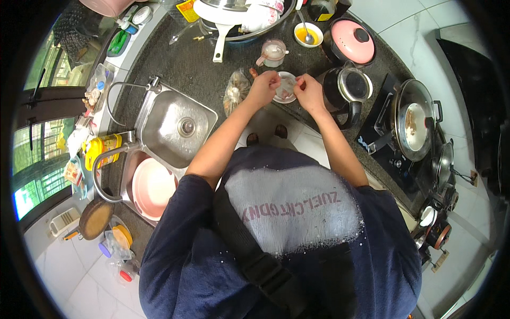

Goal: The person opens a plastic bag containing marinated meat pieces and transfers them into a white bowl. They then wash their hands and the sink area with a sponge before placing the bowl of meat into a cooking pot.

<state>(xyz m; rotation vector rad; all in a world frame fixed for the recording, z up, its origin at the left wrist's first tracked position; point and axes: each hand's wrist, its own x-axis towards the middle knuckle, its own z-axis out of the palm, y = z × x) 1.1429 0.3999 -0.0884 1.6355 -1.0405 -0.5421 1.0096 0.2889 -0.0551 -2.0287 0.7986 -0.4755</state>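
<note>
Both hands meet a small white bowl (pixel 285 98) near the front edge of the dark stone counter. My left hand (pixel 266 87) is at its left rim with curled fingers, and my right hand (pixel 308 92) is at its right rim, thumb and fingertips close together. Whether either one grips the rim or something thin cannot be told. Pale, wet-looking pieces lie in the bowl. A knotted clear plastic bag (pixel 236 92) with food in it rests left of my left hand. Behind the bowl stands a pink-handled clear cup (pixel 273 52).
A steel sink (pixel 181 125) lies left, with a pink basin (pixel 153 187) nearby. On the right are an electric kettle (pixel 352 85), a pink-lidded pot (pixel 350 42) and a lidded wok (pixel 416 119) on the hob. A bowl of yellow liquid (pixel 314 30) with a spoon stands behind.
</note>
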